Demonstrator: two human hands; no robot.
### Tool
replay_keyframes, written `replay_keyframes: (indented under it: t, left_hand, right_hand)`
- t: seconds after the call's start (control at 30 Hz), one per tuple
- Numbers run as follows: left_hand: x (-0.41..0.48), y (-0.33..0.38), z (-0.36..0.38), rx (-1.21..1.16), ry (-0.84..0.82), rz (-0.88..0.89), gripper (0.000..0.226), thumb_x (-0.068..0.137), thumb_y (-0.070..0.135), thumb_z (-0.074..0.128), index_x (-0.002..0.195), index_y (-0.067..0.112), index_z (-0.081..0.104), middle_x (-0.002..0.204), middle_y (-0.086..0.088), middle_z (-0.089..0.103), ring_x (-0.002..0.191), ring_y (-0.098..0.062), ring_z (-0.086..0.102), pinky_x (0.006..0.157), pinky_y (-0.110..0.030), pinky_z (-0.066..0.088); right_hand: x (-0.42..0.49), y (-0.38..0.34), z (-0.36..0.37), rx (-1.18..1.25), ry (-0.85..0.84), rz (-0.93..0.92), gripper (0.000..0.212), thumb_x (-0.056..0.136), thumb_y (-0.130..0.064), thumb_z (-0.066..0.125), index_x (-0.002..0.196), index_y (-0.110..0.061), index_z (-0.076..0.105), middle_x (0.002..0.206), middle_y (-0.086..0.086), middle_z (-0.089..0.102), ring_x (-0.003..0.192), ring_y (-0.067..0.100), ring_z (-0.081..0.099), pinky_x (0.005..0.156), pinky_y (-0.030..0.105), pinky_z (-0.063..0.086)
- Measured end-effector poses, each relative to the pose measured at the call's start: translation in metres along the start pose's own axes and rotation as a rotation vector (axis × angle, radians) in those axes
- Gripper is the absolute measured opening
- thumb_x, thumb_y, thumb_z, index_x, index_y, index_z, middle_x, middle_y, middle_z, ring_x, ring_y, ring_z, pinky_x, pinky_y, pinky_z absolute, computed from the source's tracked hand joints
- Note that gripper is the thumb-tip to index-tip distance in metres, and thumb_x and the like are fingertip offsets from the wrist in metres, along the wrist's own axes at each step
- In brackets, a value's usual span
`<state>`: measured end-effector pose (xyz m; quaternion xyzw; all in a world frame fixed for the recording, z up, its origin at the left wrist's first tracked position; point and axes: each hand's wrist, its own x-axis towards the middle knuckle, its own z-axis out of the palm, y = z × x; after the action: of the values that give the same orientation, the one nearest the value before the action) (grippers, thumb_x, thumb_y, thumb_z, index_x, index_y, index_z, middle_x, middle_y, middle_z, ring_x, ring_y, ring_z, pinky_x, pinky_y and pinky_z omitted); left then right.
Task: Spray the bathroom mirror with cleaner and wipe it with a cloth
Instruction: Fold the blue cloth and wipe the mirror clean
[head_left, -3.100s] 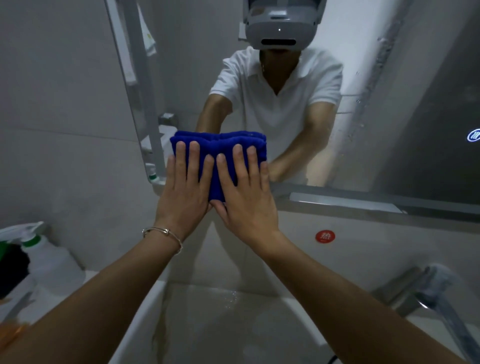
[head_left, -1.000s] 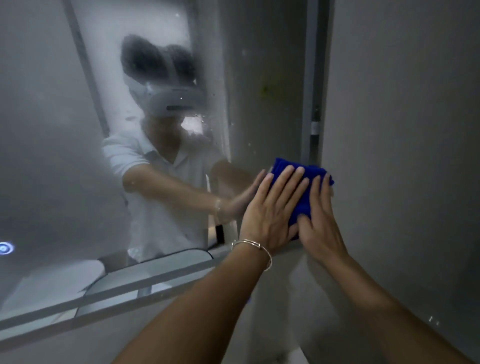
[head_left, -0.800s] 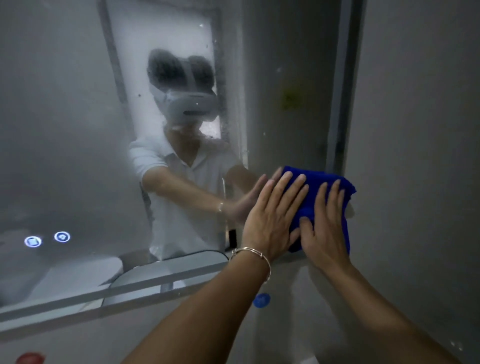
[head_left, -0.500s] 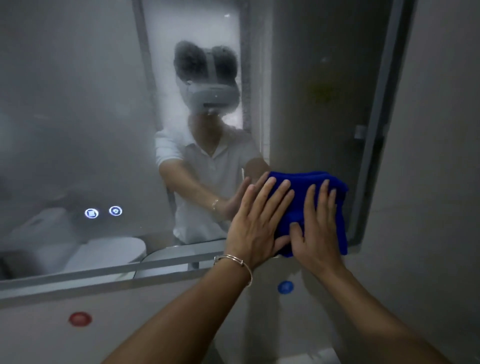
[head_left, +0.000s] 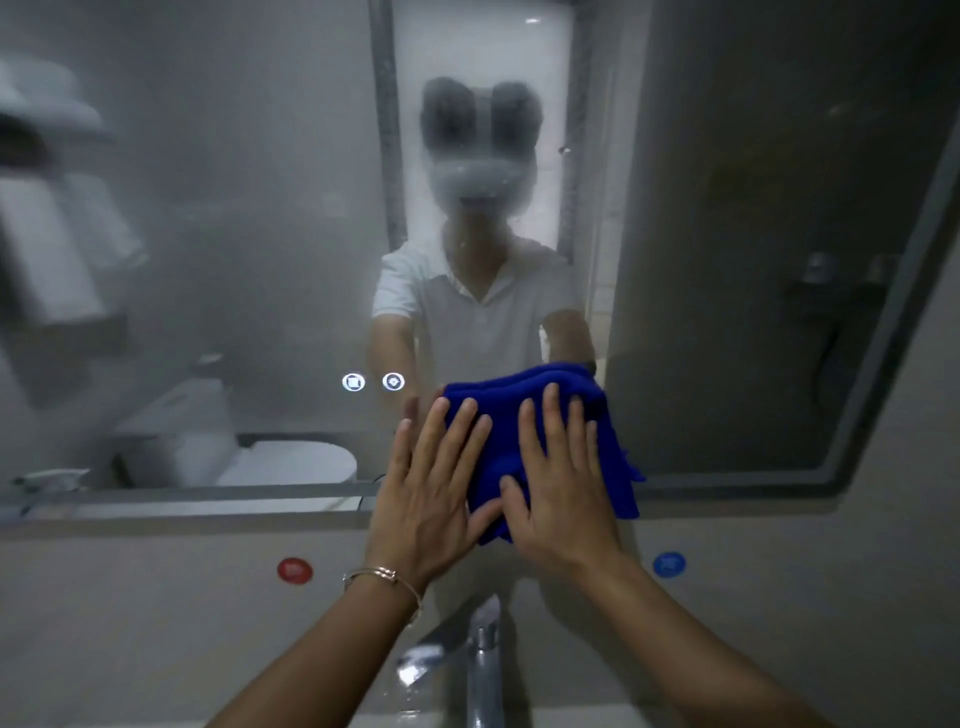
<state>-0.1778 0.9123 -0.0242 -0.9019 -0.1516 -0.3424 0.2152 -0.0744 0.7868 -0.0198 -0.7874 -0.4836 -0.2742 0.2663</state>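
Straddling mirror (head_left: 234, 260) bottom edge, cloth (head_left: 501, 397) under left hand (head_left: 426, 499), right hand (head_left: 566, 499).

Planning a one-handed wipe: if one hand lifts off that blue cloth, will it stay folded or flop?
Probably floppy: the blue cloth lies in soft folds, a corner drooping past the right hand. Likely light: flat fingers pin it. It should slide easily on the misted mirror.

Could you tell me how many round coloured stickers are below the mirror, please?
2: a round red sticker left of the left hand, a round blue sticker right of the right hand; arms may hide others.
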Motion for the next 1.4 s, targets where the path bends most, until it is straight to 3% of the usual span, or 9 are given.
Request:
replay_keyframes:
  t: [0.13, 0.27, 0.47, 0.63, 0.73, 0.8, 0.9, 1.13, 1.4]
  left_hand:
    - [-0.042, -0.046, 0.005, 0.002, -0.062, -0.123, 0.076, 0.094, 0.062, 0.008, 0.149, 0.010, 0.013, 0.156, -0.009, 0.007, 0.144, -0.029, 0.010, 0.116, -0.046, 0.001]
    - [-0.076, -0.093, 0.006, -0.004, -0.115, -0.235, 0.074, 0.094, 0.059, 0.005, 0.147, 0.010, 0.020, 0.157, -0.009, 0.007, 0.144, -0.028, 0.010, 0.115, -0.046, 0.003]
    - [-0.107, -0.170, -0.010, -0.039, -0.158, -0.434, 0.070, 0.096, 0.050, 0.006, 0.145, 0.005, 0.027, 0.153, -0.015, 0.022, 0.140, -0.028, 0.018, 0.112, -0.046, 0.006]
    - [-0.112, -0.222, -0.028, -0.035, -0.211, -0.592, 0.077, 0.086, 0.048, 0.031, 0.145, 0.001, 0.014, 0.153, -0.018, 0.009, 0.142, -0.031, 0.013, 0.111, -0.050, 0.016]
    - [-0.086, -0.243, -0.053, -0.100, -0.192, -0.600, 0.092, 0.083, 0.062, 0.022, 0.137, 0.004, -0.025, 0.144, -0.013, -0.031, 0.139, -0.027, -0.022, 0.115, -0.042, -0.005]
    - [-0.057, -0.253, -0.073, -0.165, -0.103, -0.595, 0.075, 0.085, 0.054, -0.001, 0.135, 0.006, -0.029, 0.142, -0.012, -0.036, 0.136, -0.024, -0.030, 0.117, -0.042, -0.005]
    - [-0.011, -0.264, -0.099, -0.200, 0.000, -0.532, 0.072, 0.098, 0.046, 0.017, 0.132, 0.005, -0.031, 0.147, -0.017, -0.032, 0.134, -0.024, -0.032, 0.117, -0.042, -0.005]
    - [-0.030, -0.247, -0.081, -0.172, 0.154, -0.340, 0.079, 0.091, 0.048, 0.033, 0.148, 0.004, 0.002, 0.155, -0.020, -0.003, 0.143, -0.030, -0.004, 0.110, -0.051, 0.003]
    - [0.001, -0.246, -0.058, -0.340, 0.355, -0.448, 0.064, 0.096, 0.032, 0.025, 0.150, 0.013, -0.004, 0.157, -0.007, -0.011, 0.145, -0.025, -0.004, 0.115, -0.041, 0.004]
  right_hand:
    - [0.004, -0.053, 0.028, 0.022, -0.100, -0.088, 0.073, 0.094, -0.045, 0.025, 0.146, -0.026, -0.023, 0.155, -0.002, -0.026, 0.141, 0.016, -0.026, 0.115, 0.038, -0.016]
    - [0.015, -0.111, 0.056, -0.090, -0.099, -0.085, 0.067, 0.093, -0.045, 0.029, 0.149, -0.012, 0.014, 0.156, 0.011, 0.017, 0.145, 0.027, -0.003, 0.109, 0.052, 0.019]
    - [0.052, -0.207, 0.080, -0.103, -0.168, -0.183, 0.064, 0.088, -0.043, 0.031, 0.142, -0.009, 0.036, 0.152, 0.012, 0.026, 0.140, 0.029, 0.025, 0.108, 0.049, 0.024]
    - [0.094, -0.277, 0.080, -0.097, -0.242, -0.295, 0.063, 0.100, -0.036, 0.022, 0.148, -0.012, -0.011, 0.145, 0.003, -0.034, 0.134, 0.021, -0.032, 0.114, 0.046, -0.013]
    - [0.127, -0.295, 0.062, -0.144, -0.164, -0.316, 0.060, 0.102, -0.036, 0.019, 0.147, -0.014, -0.015, 0.142, 0.002, -0.037, 0.135, 0.019, -0.032, 0.109, 0.040, -0.019]
    - [0.150, -0.297, 0.043, -0.195, -0.100, -0.324, 0.059, 0.103, -0.035, 0.017, 0.145, -0.015, -0.019, 0.141, 0.003, -0.037, 0.135, 0.019, -0.031, 0.111, 0.039, -0.016]
    - [0.182, -0.291, 0.011, -0.209, -0.015, -0.305, 0.059, 0.103, -0.031, 0.020, 0.144, -0.016, -0.020, 0.142, 0.003, -0.036, 0.131, 0.019, -0.033, 0.111, 0.037, -0.014]
    - [0.177, -0.258, 0.017, -0.259, 0.167, -0.336, 0.080, 0.078, -0.023, 0.072, 0.144, -0.005, 0.030, 0.152, 0.016, 0.024, 0.139, 0.034, 0.028, 0.108, 0.044, 0.024]
    - [0.176, -0.257, 0.010, -0.286, 0.355, -0.401, 0.047, 0.090, -0.025, 0.039, 0.128, -0.001, 0.054, 0.133, 0.023, 0.051, 0.125, 0.036, 0.039, 0.098, 0.051, 0.045]
